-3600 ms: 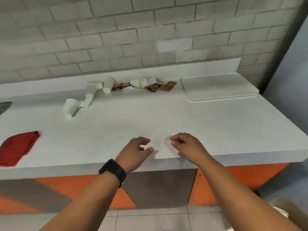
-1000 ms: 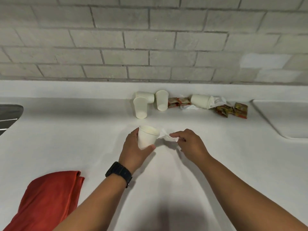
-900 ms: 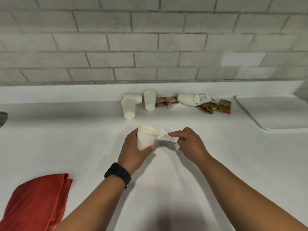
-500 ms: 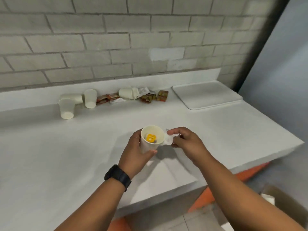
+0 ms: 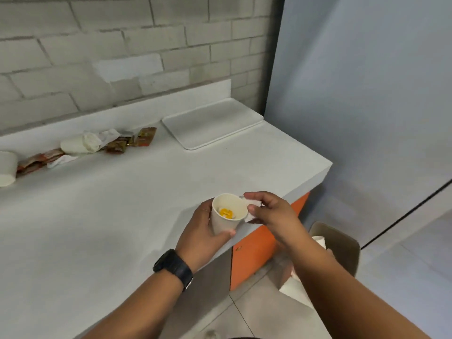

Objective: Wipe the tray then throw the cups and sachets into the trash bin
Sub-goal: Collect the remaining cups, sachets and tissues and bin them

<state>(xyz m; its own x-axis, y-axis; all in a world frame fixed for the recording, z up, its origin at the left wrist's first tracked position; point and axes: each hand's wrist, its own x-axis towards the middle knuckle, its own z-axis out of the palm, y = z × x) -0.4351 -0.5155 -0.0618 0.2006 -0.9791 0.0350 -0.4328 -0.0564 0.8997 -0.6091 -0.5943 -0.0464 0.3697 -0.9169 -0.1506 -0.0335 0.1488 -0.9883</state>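
My left hand [image 5: 199, 234] grips a white paper cup [image 5: 226, 217] above the counter's front right edge; something yellow lies inside the cup. My right hand [image 5: 271, 211] pinches a small white wrapper [image 5: 253, 211] right beside the cup's rim. The white tray [image 5: 210, 123] lies bare at the counter's back right corner. Along the back wall lie a tipped cup [image 5: 75, 144] with crumpled paper, several brown and red sachets [image 5: 137, 139], and another cup [image 5: 7, 167] at the left edge. The trash bin [image 5: 340, 248] stands on the floor below right, partly hidden by my right arm.
The white counter [image 5: 110, 216] ends at a corner on the right, with an orange cabinet front [image 5: 254, 250] below. A grey brick wall runs behind and a pale wall panel [image 5: 367, 94] closes the right side. Tiled floor lies under the bin.
My view has swung right and down, bringing the bin into sight and the red cloth out of it. Both hands carried the cup and wrapper toward the counter's right edge.
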